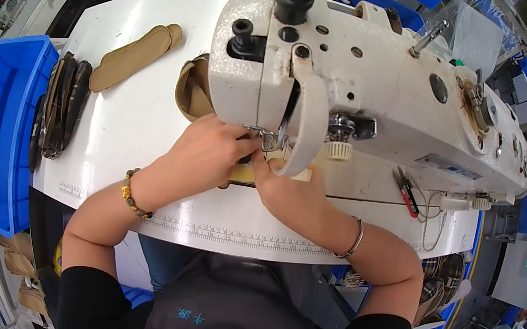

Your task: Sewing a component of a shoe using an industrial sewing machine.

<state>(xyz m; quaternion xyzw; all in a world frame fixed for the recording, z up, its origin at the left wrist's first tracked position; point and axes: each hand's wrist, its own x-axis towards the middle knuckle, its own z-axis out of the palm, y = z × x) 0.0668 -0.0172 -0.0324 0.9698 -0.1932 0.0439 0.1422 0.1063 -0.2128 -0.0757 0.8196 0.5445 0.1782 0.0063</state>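
Observation:
Both my hands meet at the presser foot (270, 140) of a white industrial sewing machine (375, 79). My left hand (205, 149) is closed, its fingertips pinched just left of the foot on a fabric piece, of which only a dark sliver shows. Across from it, my right hand (291, 186) is closed too, thumb and fingers at the same spot, partly behind the machine's pale curved guard (312, 124). A curved tan fabric piece (193, 91) stands behind my left hand, partly hidden by the machine head; whether it joins the pinched fabric I cannot tell.
Flat tan sole-shaped pieces (133, 59) lie on the white table (164, 5) at far left. Dark plaid pieces (62, 106) are stacked beside a blue bin (1, 127). Red-handled thread snips (406, 192) lie right of my right hand. Plaid shoes (447, 275) sit lower right.

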